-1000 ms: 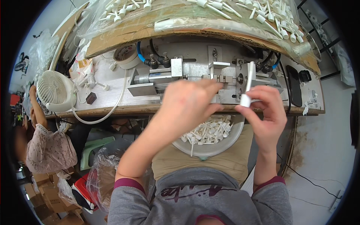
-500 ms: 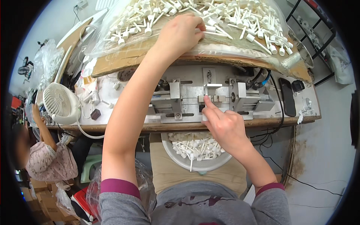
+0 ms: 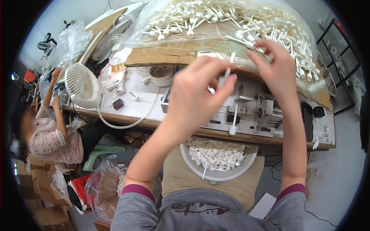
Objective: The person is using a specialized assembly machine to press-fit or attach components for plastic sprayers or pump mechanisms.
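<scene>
My left hand [image 3: 198, 90] pinches a white plastic stick-like part [image 3: 232, 57] between thumb and fingers, above the metal fixture [image 3: 246, 109] on the bench. Farther right, my right hand [image 3: 278, 67] hovers at the near edge of the pile of white capped sticks [image 3: 231, 17]. Its thumb and index finger are apart, with white pieces showing behind the gap. Another white stick [image 3: 234, 120] sits in the fixture, its rounded end toward me. My left hand hides part of the fixture.
A bowl of white parts [image 3: 252, 158] rests on my lap. On the bench stand a white fan [image 3: 84, 85], a tape roll [image 3: 161, 75], a dark block [image 3: 118, 104] and a black phone [image 3: 307, 121]. Cardboard [image 3: 162, 56] lies under the pile. Another person [image 3: 52, 133] sits at left.
My left hand has come back from the pile toward the fixture with a white stick. My right hand has left the fixture and moved up to the pile. The view has shifted.
</scene>
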`<action>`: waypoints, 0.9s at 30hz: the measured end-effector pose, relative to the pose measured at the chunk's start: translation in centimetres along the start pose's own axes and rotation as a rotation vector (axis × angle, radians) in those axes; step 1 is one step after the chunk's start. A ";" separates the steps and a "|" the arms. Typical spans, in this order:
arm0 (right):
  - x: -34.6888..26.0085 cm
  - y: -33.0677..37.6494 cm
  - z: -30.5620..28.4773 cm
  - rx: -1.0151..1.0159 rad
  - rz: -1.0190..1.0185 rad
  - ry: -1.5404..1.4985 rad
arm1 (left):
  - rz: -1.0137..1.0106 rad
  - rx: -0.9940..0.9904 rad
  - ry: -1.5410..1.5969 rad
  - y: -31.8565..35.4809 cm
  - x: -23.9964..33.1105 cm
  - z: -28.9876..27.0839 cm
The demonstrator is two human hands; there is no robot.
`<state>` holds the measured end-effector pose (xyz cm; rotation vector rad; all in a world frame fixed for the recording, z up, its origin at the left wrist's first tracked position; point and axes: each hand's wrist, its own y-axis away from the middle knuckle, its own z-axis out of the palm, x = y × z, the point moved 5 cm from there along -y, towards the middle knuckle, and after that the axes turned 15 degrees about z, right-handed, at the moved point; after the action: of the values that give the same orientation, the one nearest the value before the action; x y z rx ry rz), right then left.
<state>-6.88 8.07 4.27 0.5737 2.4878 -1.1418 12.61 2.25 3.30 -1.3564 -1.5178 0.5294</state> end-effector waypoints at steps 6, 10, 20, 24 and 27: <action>3.3 -6.1 7.3 -0.228 -0.007 0.356 | -0.121 -0.151 0.277 5.0 2.0 2.9; 3.7 -6.0 7.5 -0.452 -0.067 0.168 | -0.009 -0.264 0.066 9.1 1.6 4.7; 3.6 -3.8 3.7 -0.537 0.010 -0.011 | 0.159 -0.514 -0.233 10.5 1.0 8.7; 4.8 -4.2 3.7 -0.425 0.077 -0.073 | 0.156 -0.542 -0.224 10.1 1.0 8.6; 6.3 -5.1 3.4 -0.393 0.087 -0.123 | 0.136 -0.548 -0.203 9.9 0.9 8.6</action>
<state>-14.32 3.76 2.48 0.4766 2.4593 -0.6096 10.05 8.26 -8.14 -1.8798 -1.8273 0.3522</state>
